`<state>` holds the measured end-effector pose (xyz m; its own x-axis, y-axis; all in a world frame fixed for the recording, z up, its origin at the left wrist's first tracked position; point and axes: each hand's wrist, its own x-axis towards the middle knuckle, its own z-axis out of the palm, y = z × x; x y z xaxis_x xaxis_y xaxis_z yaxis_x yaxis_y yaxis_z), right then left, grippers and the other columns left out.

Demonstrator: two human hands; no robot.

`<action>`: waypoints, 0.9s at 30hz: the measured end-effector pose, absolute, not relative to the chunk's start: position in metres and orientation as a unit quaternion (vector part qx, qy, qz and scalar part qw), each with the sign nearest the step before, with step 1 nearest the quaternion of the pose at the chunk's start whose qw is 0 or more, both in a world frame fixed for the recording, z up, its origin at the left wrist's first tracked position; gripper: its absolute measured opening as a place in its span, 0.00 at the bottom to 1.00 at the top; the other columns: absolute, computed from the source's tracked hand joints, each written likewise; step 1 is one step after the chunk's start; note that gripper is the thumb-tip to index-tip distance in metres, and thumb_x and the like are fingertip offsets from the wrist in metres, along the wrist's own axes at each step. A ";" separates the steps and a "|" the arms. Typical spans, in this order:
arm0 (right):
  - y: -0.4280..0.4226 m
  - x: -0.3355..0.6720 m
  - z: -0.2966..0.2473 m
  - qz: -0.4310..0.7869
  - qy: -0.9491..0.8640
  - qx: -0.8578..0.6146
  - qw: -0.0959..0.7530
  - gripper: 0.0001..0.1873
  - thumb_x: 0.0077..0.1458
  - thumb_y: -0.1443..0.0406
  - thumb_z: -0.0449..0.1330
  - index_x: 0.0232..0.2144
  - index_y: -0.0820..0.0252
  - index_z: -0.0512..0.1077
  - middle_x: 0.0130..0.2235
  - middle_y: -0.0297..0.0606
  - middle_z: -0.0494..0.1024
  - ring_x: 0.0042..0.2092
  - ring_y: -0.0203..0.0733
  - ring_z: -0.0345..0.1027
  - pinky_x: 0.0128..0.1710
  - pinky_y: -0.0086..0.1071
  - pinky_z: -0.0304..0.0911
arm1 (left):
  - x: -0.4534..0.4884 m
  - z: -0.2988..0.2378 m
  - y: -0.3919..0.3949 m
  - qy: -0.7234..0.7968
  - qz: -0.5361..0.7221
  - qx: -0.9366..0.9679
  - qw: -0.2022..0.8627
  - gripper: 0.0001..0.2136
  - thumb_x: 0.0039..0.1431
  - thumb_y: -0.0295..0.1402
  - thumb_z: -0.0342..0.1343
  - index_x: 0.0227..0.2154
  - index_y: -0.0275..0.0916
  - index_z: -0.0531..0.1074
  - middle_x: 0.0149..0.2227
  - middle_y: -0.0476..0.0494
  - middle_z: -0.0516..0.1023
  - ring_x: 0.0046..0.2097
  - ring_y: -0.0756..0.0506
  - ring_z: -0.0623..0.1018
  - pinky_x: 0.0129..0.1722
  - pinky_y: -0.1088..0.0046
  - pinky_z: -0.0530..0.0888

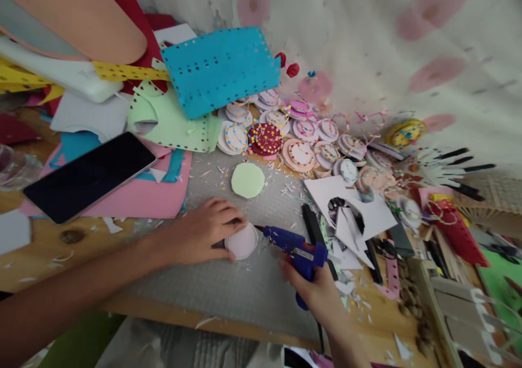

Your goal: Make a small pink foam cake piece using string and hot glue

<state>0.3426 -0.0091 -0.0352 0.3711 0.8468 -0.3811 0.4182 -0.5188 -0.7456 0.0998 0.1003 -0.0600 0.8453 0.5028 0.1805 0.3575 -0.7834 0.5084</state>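
Note:
A small white paper disc (241, 242) lies on the grey mat (196, 286), pinched at its left edge by the fingers and thumb of my left hand (207, 232). My right hand (312, 286) grips a blue hot glue gun (296, 247) by its handle. The gun's nozzle points left, close to the disc's right edge; I cannot tell whether it touches. Just beyond the disc, a pale green round piece (248, 180) lies flat on the mat.
Several small decorated paper hats (302, 153) crowd the back, beside a turquoise sheet (224, 69). A black phone (89, 176) rests on pink sheets (163, 202) at left. Cut white paper (377, 216), markers and scissors (503, 251) lie at right. Paper scraps are scattered about.

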 end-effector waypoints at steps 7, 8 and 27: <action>-0.008 0.349 -0.041 0.398 -0.440 -0.767 0.244 0.23 0.45 0.50 0.64 0.36 0.61 0.72 0.29 0.39 0.78 0.30 0.45 0.71 0.31 0.36 0.66 | 0.101 -0.057 0.099 0.238 0.145 0.930 0.241 0.25 0.53 0.39 0.65 0.51 0.33 0.71 0.49 0.36 0.76 0.51 0.37 0.71 0.52 0.56 0.65; -0.008 0.347 -0.040 0.389 -0.442 -0.767 0.255 0.22 0.46 0.50 0.64 0.36 0.61 0.72 0.29 0.39 0.78 0.30 0.45 0.70 0.31 0.35 0.66 | 0.101 -0.057 0.099 0.240 0.144 0.929 0.241 0.25 0.52 0.40 0.65 0.51 0.33 0.71 0.49 0.36 0.76 0.51 0.36 0.71 0.53 0.56 0.65; -0.007 0.343 -0.036 0.357 -0.467 -0.773 0.238 0.14 0.47 0.54 0.59 0.28 0.59 0.71 0.23 0.33 0.70 0.25 0.38 0.60 0.26 0.32 0.61 | 0.101 -0.058 0.100 0.234 0.139 0.932 0.240 0.25 0.53 0.40 0.64 0.53 0.37 0.70 0.50 0.37 0.76 0.51 0.36 0.71 0.52 0.54 0.66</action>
<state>0.3428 -0.0071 -0.0361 0.3091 0.8917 -0.3307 0.5523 -0.4514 -0.7009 0.1006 0.1005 -0.0583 0.8518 0.5030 0.1464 0.3694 -0.7748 0.5131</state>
